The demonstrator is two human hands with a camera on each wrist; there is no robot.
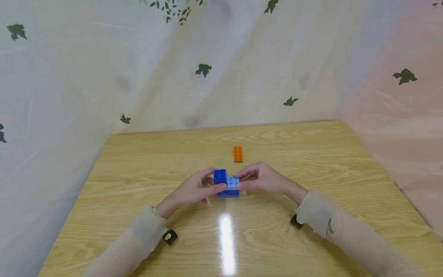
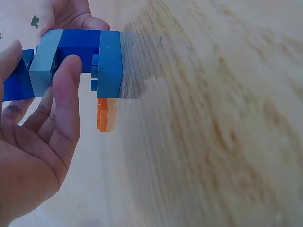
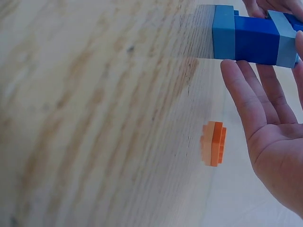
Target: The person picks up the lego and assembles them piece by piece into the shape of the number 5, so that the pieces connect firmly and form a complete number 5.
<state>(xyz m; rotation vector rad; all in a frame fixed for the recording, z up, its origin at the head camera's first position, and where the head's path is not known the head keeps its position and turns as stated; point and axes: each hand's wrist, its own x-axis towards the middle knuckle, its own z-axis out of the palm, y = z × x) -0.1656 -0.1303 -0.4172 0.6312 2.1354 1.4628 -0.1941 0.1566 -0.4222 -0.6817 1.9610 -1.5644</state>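
A small stack of blue toy bricks stands on the table between both hands. Its bottom is a medium blue brick, with a dark blue brick above that. Across it lies a light blue brick, topped at the left by a dark blue square brick. My left hand grips the stack's upper left part, thumb along the near side. From the right, my right hand pinches the light blue brick's end, thumb in front and a finger behind. In the left wrist view, a gap shows under the light blue brick's near end.
A flat orange brick lies on the wooden table beyond the stack. Pale cloth with green leaf shapes hangs behind the table. Dark wrist devices sit under both sleeves.
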